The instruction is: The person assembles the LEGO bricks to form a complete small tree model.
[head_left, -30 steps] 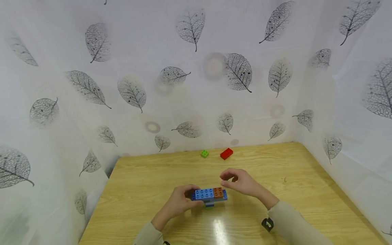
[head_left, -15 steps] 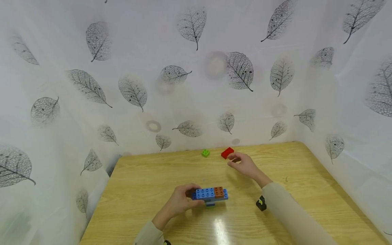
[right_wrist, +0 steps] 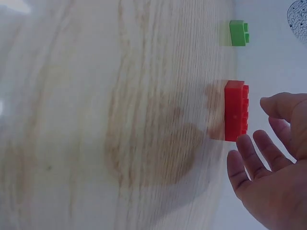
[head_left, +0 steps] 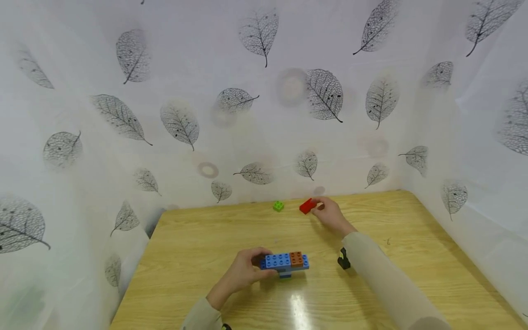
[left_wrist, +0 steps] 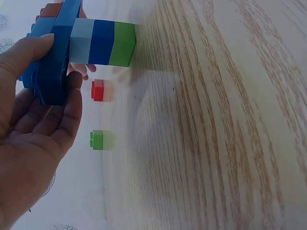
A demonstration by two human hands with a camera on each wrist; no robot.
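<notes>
My left hand [head_left: 244, 271] grips the left end of a toy brick build [head_left: 278, 261], thumb in front and fingers behind. Its top carries a light blue brick and an orange-brown brick [head_left: 296, 259] over a longer blue layer. Below, in the left wrist view, a narrow column [left_wrist: 102, 42] of pale, blue and green bricks reaches toward the table. At the far side my right hand [head_left: 331, 215] has its fingertips right at a red brick [head_left: 306, 206]. The right wrist view shows thumb and fingers parted around the red brick [right_wrist: 235, 111], studs toward the palm.
A small green brick [head_left: 278, 206] lies left of the red one, near the table's back edge. Leaf-patterned white sheeting [head_left: 264, 137] rises behind and beside the wooden table [head_left: 198, 256]. A black wrist device [head_left: 343, 259] hangs below the right sleeve.
My right hand has moved away from the brick build, forward to the red brick at the back. The left hand keeps its grip on the build in the same place.
</notes>
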